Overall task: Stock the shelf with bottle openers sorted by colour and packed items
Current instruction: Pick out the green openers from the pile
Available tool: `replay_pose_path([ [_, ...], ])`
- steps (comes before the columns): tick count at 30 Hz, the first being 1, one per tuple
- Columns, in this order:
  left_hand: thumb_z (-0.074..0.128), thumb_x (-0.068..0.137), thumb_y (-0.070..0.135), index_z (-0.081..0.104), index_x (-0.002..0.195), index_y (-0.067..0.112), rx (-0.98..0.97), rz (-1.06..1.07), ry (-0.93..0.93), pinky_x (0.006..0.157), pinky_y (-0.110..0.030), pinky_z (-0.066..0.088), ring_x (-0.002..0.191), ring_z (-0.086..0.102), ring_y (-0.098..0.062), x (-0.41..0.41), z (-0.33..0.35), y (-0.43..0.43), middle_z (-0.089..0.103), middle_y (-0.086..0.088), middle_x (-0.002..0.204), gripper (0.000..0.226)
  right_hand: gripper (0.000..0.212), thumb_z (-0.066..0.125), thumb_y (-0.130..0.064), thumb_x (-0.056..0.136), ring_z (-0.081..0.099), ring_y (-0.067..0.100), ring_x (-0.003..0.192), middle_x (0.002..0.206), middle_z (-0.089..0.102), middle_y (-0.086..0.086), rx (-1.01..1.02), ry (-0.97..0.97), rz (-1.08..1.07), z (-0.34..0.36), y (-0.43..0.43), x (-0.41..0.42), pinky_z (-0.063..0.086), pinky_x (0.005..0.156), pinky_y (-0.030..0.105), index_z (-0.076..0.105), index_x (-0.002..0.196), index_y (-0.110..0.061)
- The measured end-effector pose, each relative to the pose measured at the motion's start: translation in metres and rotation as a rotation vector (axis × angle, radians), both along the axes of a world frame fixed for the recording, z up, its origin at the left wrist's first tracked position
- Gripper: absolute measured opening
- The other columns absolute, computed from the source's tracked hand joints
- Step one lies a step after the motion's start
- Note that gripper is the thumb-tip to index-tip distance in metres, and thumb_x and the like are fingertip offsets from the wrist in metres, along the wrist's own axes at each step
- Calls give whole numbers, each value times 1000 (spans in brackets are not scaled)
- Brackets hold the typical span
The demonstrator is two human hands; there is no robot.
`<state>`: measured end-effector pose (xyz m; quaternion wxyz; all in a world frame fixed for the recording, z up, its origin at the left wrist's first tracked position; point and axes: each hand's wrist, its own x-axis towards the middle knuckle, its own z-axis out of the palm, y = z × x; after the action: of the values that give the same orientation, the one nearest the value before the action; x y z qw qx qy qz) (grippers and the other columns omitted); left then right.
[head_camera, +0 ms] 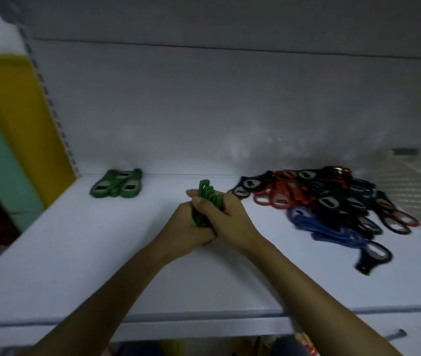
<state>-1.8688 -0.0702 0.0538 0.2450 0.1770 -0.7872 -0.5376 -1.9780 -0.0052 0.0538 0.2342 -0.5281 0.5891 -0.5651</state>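
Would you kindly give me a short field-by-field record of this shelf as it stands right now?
held item: green bunch of bottle openers, above the middle of the shelf
left hand: curled round the green bunch
right hand: curled round it too
sorted: green pile, rear left
unsorted: mixed heap of red, dark and blue openers, right side
beside shelf: yellow panel, far left

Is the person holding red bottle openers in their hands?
No, the left hand and the right hand both grip a bundle of green bottle openers; red ones lie in the mixed pile to the right.
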Motion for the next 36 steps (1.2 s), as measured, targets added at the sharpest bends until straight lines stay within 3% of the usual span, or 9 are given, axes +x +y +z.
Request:
replay_pose_path([
  [4, 66, 77, -2, 64, 85, 30, -98, 38, -40, 67, -21, 52, 80, 67, -6, 17, -8, -23, 69, 9, 79, 33, 22, 65, -24, 88, 67, 14, 85, 88, 72, 3, -35, 90, -55, -3, -21, 19, 54, 78, 25, 70, 87, -3],
  [6, 68, 76, 5, 61, 86, 34, -135, 56, -57, 66, -18, 51, 81, 66, -3, 19, -16, -28, 67, 13, 79, 31, 22, 67, -26, 86, 65, 12, 72, 75, 69, -1, 10, 57, -46, -5, -26, 24, 53, 70, 23, 69, 76, -6],
  [10, 71, 70, 27, 59, 89, 43, -165, 60, -102, 73, -12, 50, 90, 63, 6, 19, -24, -28, 66, 26, 85, 28, 16, 70, -28, 84, 67, 4, 93, 101, 73, -8, 64, -89, -45, -13, -29, 25, 52, 86, 22, 75, 97, -20],
  [14, 58, 51, 59, 61, 93, 38, -338, 240, -219, 71, -31, 55, 82, 65, -8, 18, -28, -28, 67, 12, 87, 47, 8, 70, -22, 85, 69, 8, 89, 93, 74, -7, 44, -113, -22, -13, -27, 25, 53, 79, 19, 75, 90, -26],
  [20, 63, 73, 44, 64, 102, 21, -652, 233, -252, 71, -27, 44, 89, 61, -19, 16, -30, -25, 66, 0, 92, 37, 22, 62, -28, 90, 62, -1, 101, 108, 69, -8, 226, -159, 70, -11, -26, 27, 46, 80, 6, 68, 111, -26],
  [22, 62, 75, 47, 59, 112, 22, -740, 289, -315, 74, -28, 42, 93, 58, -18, 16, -28, -25, 63, 1, 99, 45, 17, 64, -24, 89, 64, 5, 99, 104, 71, -4, 189, -233, -20, -9, -28, 28, 49, 84, 12, 72, 103, -22],
  [25, 55, 82, 45, 43, 125, 14, -849, 405, -370, 69, -25, 36, 92, 54, -17, 12, -37, -15, 59, -2, 106, 54, 16, 68, -21, 85, 66, 19, 86, 90, 70, 7, 144, -579, -177, -13, -31, 33, 54, 80, 30, 68, 88, -5],
  [28, 43, 92, 29, 32, 134, 7, -924, 394, -414, 82, -27, 41, 105, 49, -19, 7, -47, -5, 52, -8, 120, 48, 24, 68, -22, 84, 62, 18, 76, 90, 64, 16, 164, -697, -224, -12, -32, 39, 55, 70, 27, 63, 91, 0],
  [36, 40, 98, 28, 36, 129, 10, -650, 89, -216, 77, -35, 50, 91, 59, -18, 28, -24, -32, 59, -7, 111, 36, 24, 69, -33, 84, 67, 25, 89, 96, 71, 14, 259, -724, -125, 4, -35, 32, 54, 78, 35, 69, 92, -10],
])
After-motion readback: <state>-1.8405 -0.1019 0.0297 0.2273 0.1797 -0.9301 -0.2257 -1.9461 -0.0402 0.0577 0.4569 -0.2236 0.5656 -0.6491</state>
